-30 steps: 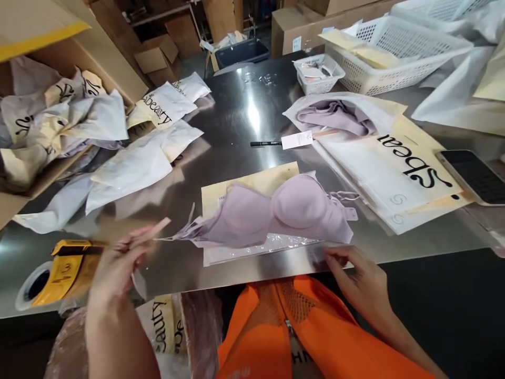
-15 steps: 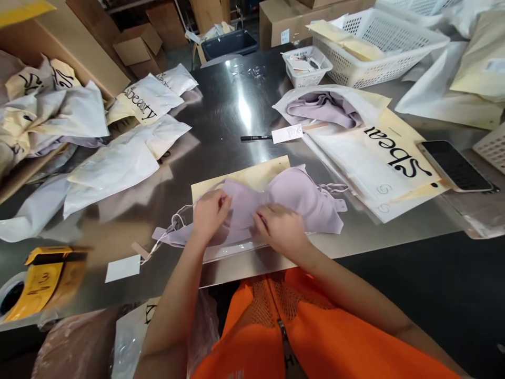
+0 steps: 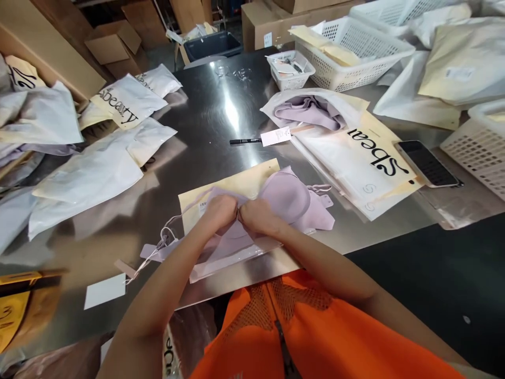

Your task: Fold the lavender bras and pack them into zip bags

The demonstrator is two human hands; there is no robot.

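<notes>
A lilac bra [image 3: 286, 193] lies on a clear plastic bag with a cream band [image 3: 231, 177] at the table's near edge. My left hand [image 3: 224, 211] is closed on the bra's middle, its fingers curled. Right beside it, knuckles almost touching, my right hand [image 3: 258, 216] is closed on the same middle part between the cups. The left cup is folded and partly hidden by my left hand; the right cup bulges upward. From the bra's left strap a white cord leads to a blank white tag [image 3: 105, 290].
Packed bags [image 3: 89, 163] lie on the left, near a yellow tape dispenser [image 3: 13, 310]. Beyond the bra are a black pen [image 3: 244, 141] and an open bag with lilac fabric [image 3: 310, 111]. A phone [image 3: 428, 163] and white baskets [image 3: 347, 68] stand at right.
Both hands have come together at the bra's middle and closed on it. The left cup has folded inward. The whole view has shifted slightly, with table items sitting further left.
</notes>
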